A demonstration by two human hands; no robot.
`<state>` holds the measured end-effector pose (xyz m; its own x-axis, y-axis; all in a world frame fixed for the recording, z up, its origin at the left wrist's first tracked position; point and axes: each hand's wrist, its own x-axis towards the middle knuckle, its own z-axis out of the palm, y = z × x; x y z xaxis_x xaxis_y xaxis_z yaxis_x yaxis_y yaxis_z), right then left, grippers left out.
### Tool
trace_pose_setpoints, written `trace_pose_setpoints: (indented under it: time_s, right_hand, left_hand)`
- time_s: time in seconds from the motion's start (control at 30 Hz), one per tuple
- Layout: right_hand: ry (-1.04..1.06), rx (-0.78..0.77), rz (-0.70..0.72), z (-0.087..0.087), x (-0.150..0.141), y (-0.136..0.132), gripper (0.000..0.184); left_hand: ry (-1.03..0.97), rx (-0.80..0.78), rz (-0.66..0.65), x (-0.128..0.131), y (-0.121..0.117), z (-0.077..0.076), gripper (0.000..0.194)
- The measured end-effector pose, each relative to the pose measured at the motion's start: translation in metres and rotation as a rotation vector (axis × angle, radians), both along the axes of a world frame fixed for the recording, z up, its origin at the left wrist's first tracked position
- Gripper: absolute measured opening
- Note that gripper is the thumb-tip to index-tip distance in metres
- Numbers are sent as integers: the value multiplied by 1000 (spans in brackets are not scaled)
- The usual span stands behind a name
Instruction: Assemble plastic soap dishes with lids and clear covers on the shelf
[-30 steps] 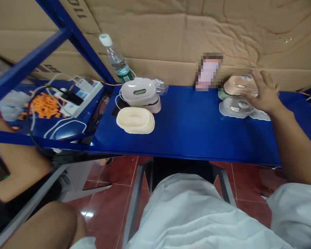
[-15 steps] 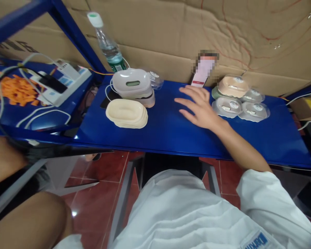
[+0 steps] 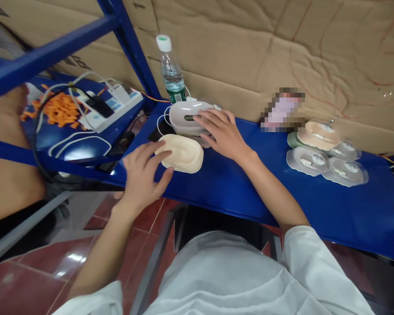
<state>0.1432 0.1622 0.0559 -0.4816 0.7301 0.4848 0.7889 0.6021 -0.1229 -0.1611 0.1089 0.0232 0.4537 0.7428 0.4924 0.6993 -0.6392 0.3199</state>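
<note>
Right hand (image 3: 223, 134) now left, at lilac dishes (image 3: 185, 118), fingers spread, grip can't be told; left hand (image 3: 145, 177) newly in view, half open over the near edge of cream stack (image 3: 182, 151), nothing gripped. Both piles on blue table (image 3: 249, 183), bottle (image 3: 174, 81) behind.

I see a green-labelled bottle (image 3: 173, 76) upright near the cardboard (image 3: 230, 57), a pixelated slab (image 3: 282, 110) farther right, and, to my left, orange pieces (image 3: 61, 109) beside a white power strip (image 3: 100, 121) with a black plug (image 3: 101, 107); red tiles (image 3: 41, 273) lie below
</note>
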Motion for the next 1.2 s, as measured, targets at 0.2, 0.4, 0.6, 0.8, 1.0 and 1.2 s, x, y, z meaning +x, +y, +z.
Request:
trace_pose_setpoints:
  time_s: [0.2, 0.4, 0.6, 0.8, 1.0, 1.2]
  right_hand:
    - [96, -3, -41, -13, 1, 15, 35]
    - [223, 111, -29, 3, 10, 3, 34]
    - [404, 265, -101, 1, 75, -96, 29]
    - [377, 110, -309, -41, 132, -165, 22]
    - [392, -82, -293, -54, 136, -135, 23]
    - [187, -92, -126, -56, 114, -152, 21]
  left_hand:
    - [3, 35, -97, -3, 23, -30, 47]
    - [-162, 178, -128, 7, 6, -15, 33]
    - [-10, 441, -376, 50, -48, 4, 39]
    - [284, 462, -558, 134, -47, -24, 26]
    - [452, 519, -655, 181, 2, -17, 29]
    - [262, 401, -616, 178, 24, -31, 51]
